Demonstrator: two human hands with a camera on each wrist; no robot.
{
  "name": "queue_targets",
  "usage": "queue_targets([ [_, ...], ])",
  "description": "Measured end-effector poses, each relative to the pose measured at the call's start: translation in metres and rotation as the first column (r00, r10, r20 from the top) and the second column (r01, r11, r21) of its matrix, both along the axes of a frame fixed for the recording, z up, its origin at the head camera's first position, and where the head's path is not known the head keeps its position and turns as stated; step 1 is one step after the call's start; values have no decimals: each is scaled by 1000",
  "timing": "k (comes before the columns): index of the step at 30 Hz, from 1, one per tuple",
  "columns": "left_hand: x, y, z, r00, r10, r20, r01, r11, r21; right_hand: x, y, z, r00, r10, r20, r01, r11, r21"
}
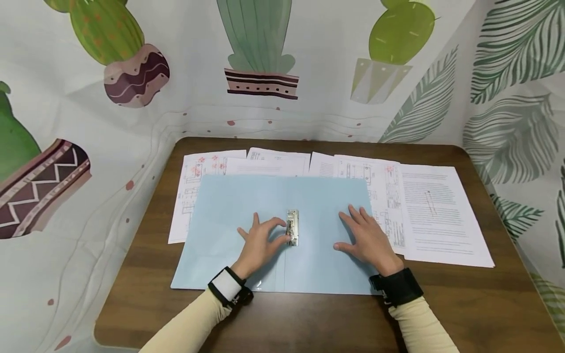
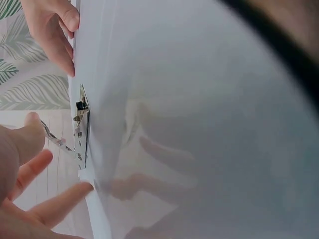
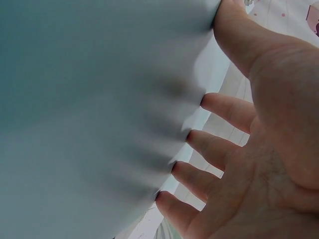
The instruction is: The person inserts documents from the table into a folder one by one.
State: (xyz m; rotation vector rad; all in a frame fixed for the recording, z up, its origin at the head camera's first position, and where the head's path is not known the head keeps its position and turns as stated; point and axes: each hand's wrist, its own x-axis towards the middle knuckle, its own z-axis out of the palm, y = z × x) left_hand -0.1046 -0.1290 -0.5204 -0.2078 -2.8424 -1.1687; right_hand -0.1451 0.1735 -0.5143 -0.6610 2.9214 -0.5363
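Observation:
A light blue folder lies spread flat, with a metal lever clip fixed near its middle fold. My left hand is at the clip's left side, thumb and index finger curved about its raised lever. In the left wrist view the thumb touches the lever's free end, and another fingertip reaches the folder surface. On the folder's right half rests my right hand, fingers spread. Its fingertips press on the blue cover in the right wrist view.
Several printed sheets lie along the folder's far side, partly under it, among them a drawing with red marks. A text page lies to the right. The brown wooden table meets a cactus-patterned cloth behind.

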Motion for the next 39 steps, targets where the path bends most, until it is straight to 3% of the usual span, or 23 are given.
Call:
queue_targets([
  [6,4,1,-4,999,-2,-39,3,1000,23,1,1,-1,1000,4,-6,-4,1000,-1],
  [12,4,-1,-4,997,-61,-45,61,998,-16,0,2,0,1000,4,-12,-4,1000,0],
  [18,5,-1,-3,979,-121,-165,101,988,-119,0,2,0,1000,0,-4,0,1000,-2],
  [23,4,0,1,962,-148,-227,119,983,-140,0,1,-1,1000,-6,7,6,1000,-4],
  [29,-10,-1,13,955,-193,-227,173,979,-106,-1,2,0,1000,-9,11,9,1000,0],
  [39,-45,1,32,980,-150,-130,133,982,-131,1,0,-2,1000,-12,16,12,1000,-12],
])
